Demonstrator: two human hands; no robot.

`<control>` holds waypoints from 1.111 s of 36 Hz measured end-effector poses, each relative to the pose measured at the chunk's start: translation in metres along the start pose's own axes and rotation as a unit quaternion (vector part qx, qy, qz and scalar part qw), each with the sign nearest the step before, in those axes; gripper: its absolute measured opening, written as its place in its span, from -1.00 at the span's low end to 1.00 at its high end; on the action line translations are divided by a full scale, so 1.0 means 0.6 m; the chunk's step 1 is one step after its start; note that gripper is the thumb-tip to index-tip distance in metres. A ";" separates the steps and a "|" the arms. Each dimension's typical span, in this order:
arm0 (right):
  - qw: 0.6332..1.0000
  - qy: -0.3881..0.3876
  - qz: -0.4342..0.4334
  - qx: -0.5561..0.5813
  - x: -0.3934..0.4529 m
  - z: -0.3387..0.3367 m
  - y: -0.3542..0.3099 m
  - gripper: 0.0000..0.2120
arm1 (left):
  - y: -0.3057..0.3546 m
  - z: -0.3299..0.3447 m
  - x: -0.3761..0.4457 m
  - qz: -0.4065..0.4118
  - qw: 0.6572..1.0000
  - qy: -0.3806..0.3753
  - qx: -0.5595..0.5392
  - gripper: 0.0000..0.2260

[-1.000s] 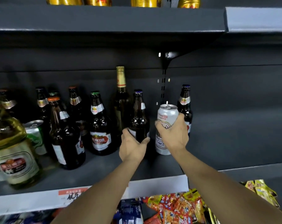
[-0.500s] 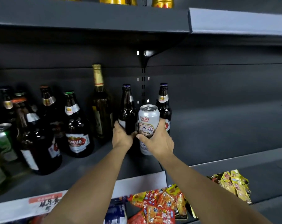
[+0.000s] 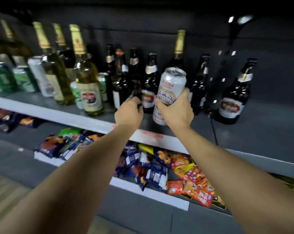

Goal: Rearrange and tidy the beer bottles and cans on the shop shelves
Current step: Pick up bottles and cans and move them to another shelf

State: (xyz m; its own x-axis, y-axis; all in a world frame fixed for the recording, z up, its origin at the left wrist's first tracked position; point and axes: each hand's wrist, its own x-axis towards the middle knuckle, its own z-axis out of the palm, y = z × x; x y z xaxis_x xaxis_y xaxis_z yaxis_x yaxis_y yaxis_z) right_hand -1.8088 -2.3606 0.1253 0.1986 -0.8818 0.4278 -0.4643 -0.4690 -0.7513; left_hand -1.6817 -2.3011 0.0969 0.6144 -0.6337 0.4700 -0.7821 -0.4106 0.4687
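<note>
The fingers (image 3: 185, 97) of the right hand (image 3: 175, 112) wrap a silver can (image 3: 170, 92), tilted and lifted just above the shelf (image 3: 261, 132). The left hand (image 3: 128, 112) curls round a dark bottle (image 3: 137, 88) near the shelf's front edge. The step looks like carrying both leftward; next they need a gap among the cans (image 3: 23, 78) farther left. Earlier, can and bottle stood farther right, beside the lone brown bottle (image 3: 234, 102).

- Grey shelf (image 3: 254, 132) — dark brown bottles (image 3: 234, 98) mid and right, pale gold-necked bottles (image 3: 89, 85) and green cans (image 3: 1, 76) left.
- Lower shelf (image 3: 143, 191) — heaped snack packets (image 3: 190, 179).
</note>
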 end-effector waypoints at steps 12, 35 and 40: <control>0.971 -0.201 -0.115 0.054 -0.213 0.228 -0.235 -0.31 | -0.359 -0.263 -0.152 -0.135 0.974 0.054 0.175 -0.82; 0.872 -0.460 -0.152 0.065 -0.739 0.626 -0.556 -0.25 | -0.897 -0.616 -0.553 -0.406 0.862 0.012 0.304 -0.76; 0.851 -0.490 -0.183 0.045 -0.782 0.696 -0.614 -0.27 | -0.966 -0.639 -0.561 -0.430 0.850 0.001 0.305 -0.76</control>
State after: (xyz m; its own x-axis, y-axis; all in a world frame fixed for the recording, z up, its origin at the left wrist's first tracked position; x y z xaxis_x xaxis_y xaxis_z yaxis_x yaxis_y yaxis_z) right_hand -1.3702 -1.7949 -0.0085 0.9607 -0.2731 0.0494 -0.1580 -0.6845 -0.7117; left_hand -1.3950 -1.5987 -0.0465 0.9857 0.0727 0.1518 0.0471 -0.9851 0.1656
